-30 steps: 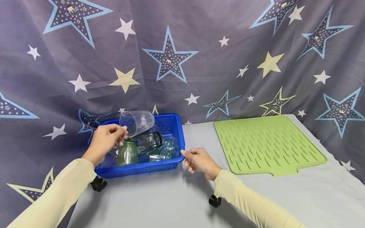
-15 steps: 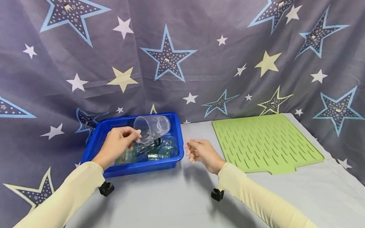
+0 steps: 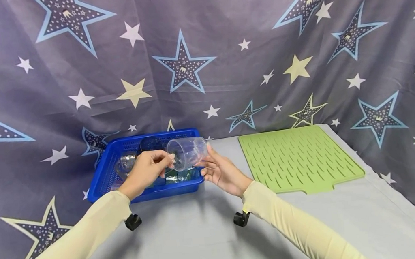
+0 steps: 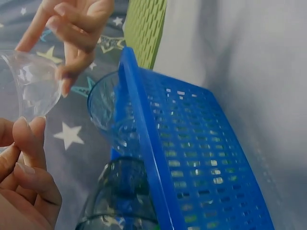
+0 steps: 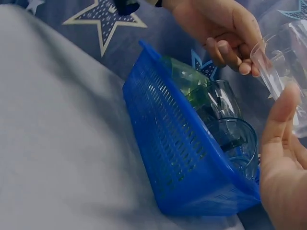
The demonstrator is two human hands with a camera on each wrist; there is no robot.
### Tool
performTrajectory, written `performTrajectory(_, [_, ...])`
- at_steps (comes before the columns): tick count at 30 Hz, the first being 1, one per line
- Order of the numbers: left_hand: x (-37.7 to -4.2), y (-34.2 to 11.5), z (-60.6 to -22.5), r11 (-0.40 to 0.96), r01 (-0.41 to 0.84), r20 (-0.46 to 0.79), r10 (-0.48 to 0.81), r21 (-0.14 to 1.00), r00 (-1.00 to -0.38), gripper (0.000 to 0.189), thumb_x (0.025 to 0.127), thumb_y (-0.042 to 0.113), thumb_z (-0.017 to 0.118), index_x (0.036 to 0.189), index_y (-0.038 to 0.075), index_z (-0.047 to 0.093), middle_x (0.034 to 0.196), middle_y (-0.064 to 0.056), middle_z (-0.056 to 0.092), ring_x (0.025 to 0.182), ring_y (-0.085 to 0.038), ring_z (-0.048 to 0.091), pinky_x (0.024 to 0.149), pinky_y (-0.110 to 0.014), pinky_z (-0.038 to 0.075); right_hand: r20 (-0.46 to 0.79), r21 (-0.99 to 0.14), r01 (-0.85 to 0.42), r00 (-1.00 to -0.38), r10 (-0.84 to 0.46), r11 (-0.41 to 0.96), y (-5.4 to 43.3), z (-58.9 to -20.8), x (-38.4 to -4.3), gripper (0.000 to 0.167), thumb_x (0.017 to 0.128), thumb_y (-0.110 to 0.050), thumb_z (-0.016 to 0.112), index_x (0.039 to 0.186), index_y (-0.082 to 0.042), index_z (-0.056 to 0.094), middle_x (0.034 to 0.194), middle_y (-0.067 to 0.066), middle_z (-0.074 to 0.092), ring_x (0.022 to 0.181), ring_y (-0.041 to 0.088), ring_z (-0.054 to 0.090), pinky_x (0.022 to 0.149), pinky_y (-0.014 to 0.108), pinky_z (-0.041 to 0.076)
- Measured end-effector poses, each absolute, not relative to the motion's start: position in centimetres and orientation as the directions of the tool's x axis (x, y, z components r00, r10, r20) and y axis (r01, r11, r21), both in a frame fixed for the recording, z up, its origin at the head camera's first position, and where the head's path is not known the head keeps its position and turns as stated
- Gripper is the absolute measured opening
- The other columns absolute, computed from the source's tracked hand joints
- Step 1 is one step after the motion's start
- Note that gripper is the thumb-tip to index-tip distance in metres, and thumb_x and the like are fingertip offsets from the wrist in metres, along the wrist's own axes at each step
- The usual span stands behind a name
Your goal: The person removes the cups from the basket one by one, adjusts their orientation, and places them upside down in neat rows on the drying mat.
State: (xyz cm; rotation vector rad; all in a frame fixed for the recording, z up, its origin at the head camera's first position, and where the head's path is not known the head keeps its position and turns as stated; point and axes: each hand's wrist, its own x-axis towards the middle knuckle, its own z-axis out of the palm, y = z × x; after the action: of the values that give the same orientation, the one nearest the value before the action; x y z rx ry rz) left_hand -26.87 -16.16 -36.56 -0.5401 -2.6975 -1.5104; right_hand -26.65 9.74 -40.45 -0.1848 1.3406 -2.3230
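Observation:
A clear plastic cup [image 3: 191, 150] lies sideways in the air over the blue basket's right part, its open mouth toward the left. My left hand [image 3: 147, 169] pinches its rim between thumb and fingertips. My right hand [image 3: 223, 171] holds the cup's base end, with the thumb and fingers on different sides of it. In the right wrist view the right thumb [image 5: 283, 108] overlaps the cup's wall. Below, the blue basket [image 3: 166, 191] contains several glasses, among them a dark tinted glass [image 4: 122, 191], a bluish clear glass [image 5: 235, 139] and a green glass [image 5: 184, 76].
A green ridged drying mat [image 3: 301, 158] lies on the grey-covered table [image 3: 186, 232], right of the basket. A star-patterned curtain [image 3: 220, 18] hangs behind and along both sides. The basket's rim stands close under both hands.
My left hand has carried the clear cup rightward across the basket. My right hand has left the basket's rim, turned upward and taken hold of the cup's base end.

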Motion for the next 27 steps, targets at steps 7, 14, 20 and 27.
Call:
performTrajectory(7, [-26.6,-13.9,-37.3,0.467,0.356,0.216,0.326,0.810,-0.920,0.035,0.103,0.044,0.062,0.097,0.014,0.077,0.084,-0.013,0.071,0.064,-0.035,0.063,0.061,-0.041,0.053,-0.116,-0.794,0.309,-0.922,-0.368,-0.523,10.7,-40.6,-26.7,0.059,0.101,-0.055,0.059,0.128,-0.003,0.053,0.109,0.006,0.058,0.086,0.012,0.055,0.075,0.020,0.050])
performTrajectory(14, [-26.1,-11.8,-38.5,0.499,0.465,0.293,0.386,0.732,-0.875,0.035,0.104,0.047,0.058,0.104,0.018,0.077,0.085,-0.002,0.072,0.063,-0.024,0.063,0.060,-0.038,0.053,-0.097,-0.783,0.268,-0.944,-0.315,-0.562,12.9,-40.4,-26.9,0.049,0.103,-0.052,0.056,0.118,-0.005,0.056,0.106,0.004,0.056,0.085,0.010,0.053,0.072,0.019,0.048])
performTrajectory(20, [-26.0,-10.3,-40.4,0.677,0.646,0.406,0.511,0.354,-0.758,0.015,0.097,0.035,0.073,0.093,0.021,0.077,0.080,0.009,0.066,0.064,-0.004,0.057,0.060,-0.029,0.051,-0.077,-0.784,0.233,-0.956,-0.283,-0.575,14.7,-40.6,-27.1,0.045,0.102,-0.053,0.058,0.111,-0.009,0.060,0.108,0.004,0.056,0.085,0.010,0.052,0.071,0.019,0.047])
performTrajectory(27, [-26.1,-9.2,-41.6,0.747,0.663,0.460,0.574,0.043,-0.677,0.017,0.090,0.034,0.081,0.084,0.019,0.079,0.074,0.008,0.060,0.064,-0.012,0.062,0.053,-0.033,0.051,-0.076,-0.825,0.204,-0.964,-0.255,-0.527,16.5,-41.2,-27.1,0.046,0.103,-0.050,0.057,0.123,-0.009,0.053,0.108,0.002,0.056,0.082,0.009,0.053,0.071,0.019,0.048])
